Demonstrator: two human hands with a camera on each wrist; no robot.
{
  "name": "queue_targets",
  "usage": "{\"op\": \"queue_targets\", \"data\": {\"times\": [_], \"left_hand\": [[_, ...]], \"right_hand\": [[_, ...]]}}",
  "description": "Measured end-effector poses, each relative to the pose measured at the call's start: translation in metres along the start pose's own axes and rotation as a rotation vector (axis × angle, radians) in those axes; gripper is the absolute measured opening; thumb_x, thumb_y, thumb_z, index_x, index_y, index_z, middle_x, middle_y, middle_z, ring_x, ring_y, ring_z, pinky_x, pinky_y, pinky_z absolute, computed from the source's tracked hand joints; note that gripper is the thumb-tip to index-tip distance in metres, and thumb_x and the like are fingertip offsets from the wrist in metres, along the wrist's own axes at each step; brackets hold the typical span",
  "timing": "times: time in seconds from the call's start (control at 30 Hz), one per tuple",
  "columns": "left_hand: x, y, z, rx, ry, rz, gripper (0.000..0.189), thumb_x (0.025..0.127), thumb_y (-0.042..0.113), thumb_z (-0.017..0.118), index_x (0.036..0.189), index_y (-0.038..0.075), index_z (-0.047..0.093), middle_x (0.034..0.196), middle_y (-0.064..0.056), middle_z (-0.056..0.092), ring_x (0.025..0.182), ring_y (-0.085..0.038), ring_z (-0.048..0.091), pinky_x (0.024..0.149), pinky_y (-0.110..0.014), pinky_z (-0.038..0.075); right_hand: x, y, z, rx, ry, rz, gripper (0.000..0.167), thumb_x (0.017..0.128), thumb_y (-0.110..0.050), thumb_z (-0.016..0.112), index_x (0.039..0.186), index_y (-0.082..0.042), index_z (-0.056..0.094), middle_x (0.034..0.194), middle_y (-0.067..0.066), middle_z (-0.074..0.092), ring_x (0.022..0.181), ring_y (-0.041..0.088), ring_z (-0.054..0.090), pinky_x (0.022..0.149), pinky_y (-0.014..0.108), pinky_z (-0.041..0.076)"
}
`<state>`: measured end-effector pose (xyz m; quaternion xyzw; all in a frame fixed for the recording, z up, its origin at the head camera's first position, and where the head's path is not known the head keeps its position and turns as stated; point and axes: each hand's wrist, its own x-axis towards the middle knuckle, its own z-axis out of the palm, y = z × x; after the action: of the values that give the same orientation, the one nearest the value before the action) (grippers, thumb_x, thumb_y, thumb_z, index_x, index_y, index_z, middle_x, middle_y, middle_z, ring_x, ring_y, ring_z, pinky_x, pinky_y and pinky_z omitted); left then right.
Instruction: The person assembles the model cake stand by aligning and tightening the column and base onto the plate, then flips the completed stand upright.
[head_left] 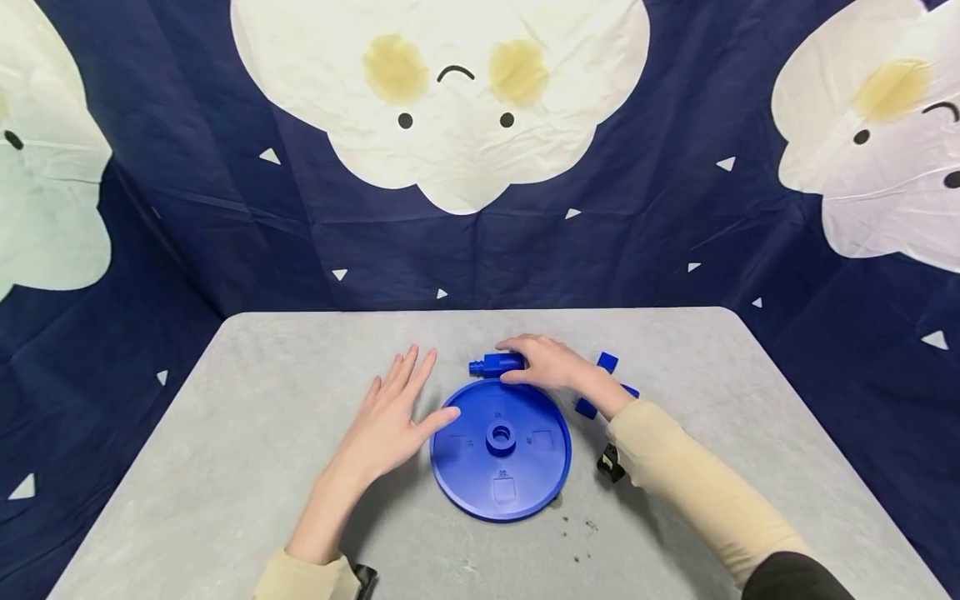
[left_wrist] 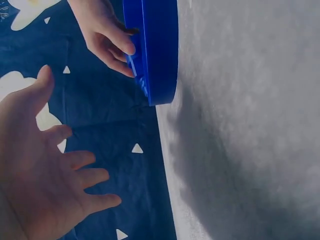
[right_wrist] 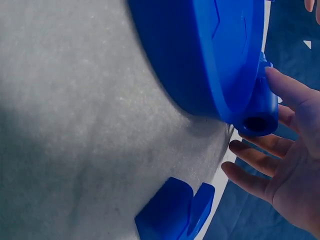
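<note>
Left hand (left_wrist: 45,182), fingers (left_wrist: 93,177) outstretched, near the blue disc (left_wrist: 162,50)

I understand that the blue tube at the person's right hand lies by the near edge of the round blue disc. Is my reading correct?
Not quite: the edge is wrong. The head view shows the blue tube by the far edge of the round blue disc. It is indeed at the person's right hand.
</note>
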<state>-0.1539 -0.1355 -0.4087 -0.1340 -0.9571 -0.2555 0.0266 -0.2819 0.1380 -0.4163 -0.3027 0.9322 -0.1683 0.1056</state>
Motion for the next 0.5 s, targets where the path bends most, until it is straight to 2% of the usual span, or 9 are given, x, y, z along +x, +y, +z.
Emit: {"op": "queue_targets", "data": {"times": [0.5], "left_hand": [[-0.014,0.006,0.012,-0.003,-0.071,-0.020,0.092,0.093,0.064,0.064,0.165,0.023,0.024,0.172,-0.016,0.019,0.159,-0.042,0.018,0.124,-0.072,0.019]], "right_hand": [[0.000,-0.003,0.002,-0.019,0.002,0.005,0.051,0.099,-0.034,0.070,0.144,-0.013,0.059,0.144,0.010,0.064,0.136,0.030,0.059,0.113,0.051,0.049]]}}
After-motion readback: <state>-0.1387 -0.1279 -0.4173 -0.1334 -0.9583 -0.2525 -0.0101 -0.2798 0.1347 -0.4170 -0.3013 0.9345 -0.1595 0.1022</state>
